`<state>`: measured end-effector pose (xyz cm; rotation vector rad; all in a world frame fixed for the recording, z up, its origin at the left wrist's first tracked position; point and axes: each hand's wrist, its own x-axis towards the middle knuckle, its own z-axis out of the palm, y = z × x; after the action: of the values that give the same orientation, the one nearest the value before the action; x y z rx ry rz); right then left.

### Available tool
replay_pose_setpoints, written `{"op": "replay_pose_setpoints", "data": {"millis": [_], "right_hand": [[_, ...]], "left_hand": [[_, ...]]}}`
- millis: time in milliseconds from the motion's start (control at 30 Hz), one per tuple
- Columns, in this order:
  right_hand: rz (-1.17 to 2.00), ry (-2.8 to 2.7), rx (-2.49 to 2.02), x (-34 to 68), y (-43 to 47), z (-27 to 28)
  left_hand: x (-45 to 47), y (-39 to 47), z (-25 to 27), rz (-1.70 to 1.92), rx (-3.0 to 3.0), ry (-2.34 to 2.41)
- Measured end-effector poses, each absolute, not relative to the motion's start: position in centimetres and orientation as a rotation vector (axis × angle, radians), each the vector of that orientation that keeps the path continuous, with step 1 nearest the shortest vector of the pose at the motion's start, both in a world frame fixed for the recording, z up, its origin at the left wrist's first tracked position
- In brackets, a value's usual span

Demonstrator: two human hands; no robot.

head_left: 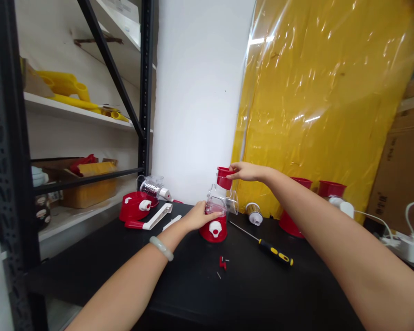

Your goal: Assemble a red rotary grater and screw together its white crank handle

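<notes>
A rotary grater with a red base (pixel 214 231) and a clear plastic housing (pixel 232 202) stands upright on the black table. My left hand (pixel 200 216) is closed around its left side, thumb lying across the front above the white knob (pixel 215 228). At the top, my right hand (pixel 243 171) grips the rim of a red food pusher (pixel 224 178), which sits at the mouth of the clear chute. My right fingertips are partly hidden behind the rim. In front of the base lie a small red part (pixel 222 263) and small metal pins (pixel 219 275).
A yellow-and-black screwdriver (pixel 275 251) and a grater drum (pixel 254 214) lie to the right. Left are another red base (pixel 134 206), a crank handle (pixel 155 218) and a clear housing (pixel 152 186). Red parts (pixel 290 223) stand behind my right arm. A shelf rack (pixel 145 92) borders the left.
</notes>
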<state>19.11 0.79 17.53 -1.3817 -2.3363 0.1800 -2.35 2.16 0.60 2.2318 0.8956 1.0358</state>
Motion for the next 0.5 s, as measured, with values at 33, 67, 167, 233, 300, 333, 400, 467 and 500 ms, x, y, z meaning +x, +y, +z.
{"op": "replay_pose_setpoints", "data": {"millis": [33,67,167,233,300,333,400,467,500], "right_hand": [[0.181,-2.326,-1.386,19.0,0.8,17.3],[0.182,-2.319,-1.386,18.9,0.8,17.1],[0.207,-2.325,-1.367,18.8,0.5,16.6],[0.242,-2.344,-1.338,18.8,0.2,16.2],[0.274,-2.351,-1.304,18.9,0.0,15.9],[0.298,-2.346,-1.276,19.1,0.0,15.7],[0.360,-2.288,-1.205,19.8,0.3,15.1],[0.379,-2.160,-1.172,21.0,1.2,14.0],[0.342,-2.072,-1.191,21.8,1.8,13.1]], "left_hand": [[-2.3,2.1,0.6,1.037,2.234,0.895],[-2.3,2.1,0.7,1.039,2.236,0.893],[-2.3,2.0,0.8,1.037,2.245,0.870],[-2.3,1.9,0.8,1.031,2.248,0.864],[-2.3,1.8,0.9,1.037,2.245,0.881],[-2.3,1.8,1.0,1.045,2.240,0.895],[-2.3,1.7,1.0,1.053,2.218,0.922],[-2.3,1.6,1.1,1.057,2.191,0.954],[-2.3,1.6,1.1,1.061,2.182,0.968]]}}
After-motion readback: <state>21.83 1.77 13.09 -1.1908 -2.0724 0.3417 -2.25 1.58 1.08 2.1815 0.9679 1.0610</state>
